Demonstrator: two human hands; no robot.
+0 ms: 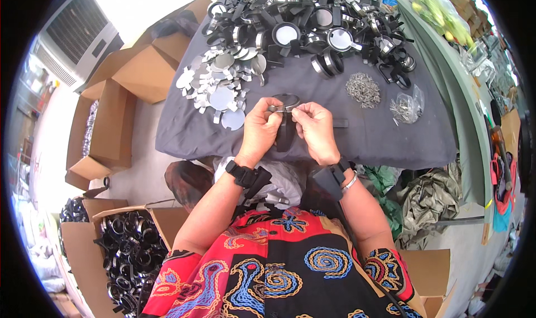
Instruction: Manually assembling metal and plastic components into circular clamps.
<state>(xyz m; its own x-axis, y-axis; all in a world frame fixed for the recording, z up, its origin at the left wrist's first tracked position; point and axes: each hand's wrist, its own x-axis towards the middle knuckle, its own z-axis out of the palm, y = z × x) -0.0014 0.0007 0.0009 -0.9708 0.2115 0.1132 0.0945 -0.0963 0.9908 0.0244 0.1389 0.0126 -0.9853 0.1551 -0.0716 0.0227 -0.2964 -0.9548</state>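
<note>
My left hand [261, 127] is closed on a black watch-like piece with a round rim [287, 99] and a black strap [285, 135] hanging below it. My right hand [316, 127] pinches at a thin silvery pin [283, 112] that crosses the piece just under its rim. The fingertips of both hands nearly meet there. To the left lies a heap of silvery discs with small tabs [221, 98]. On the right are a pile of small metal pins [363, 90] and a clear bag of similar pins [407, 108].
A large heap of black strapped round pieces [286, 34] covers the far side of the grey-clothed table [391, 142]. Open cardboard boxes [114, 122] stand at the left. A box of black rings [129, 256] sits at the lower left. Crumpled sheeting [430, 203] lies at the right.
</note>
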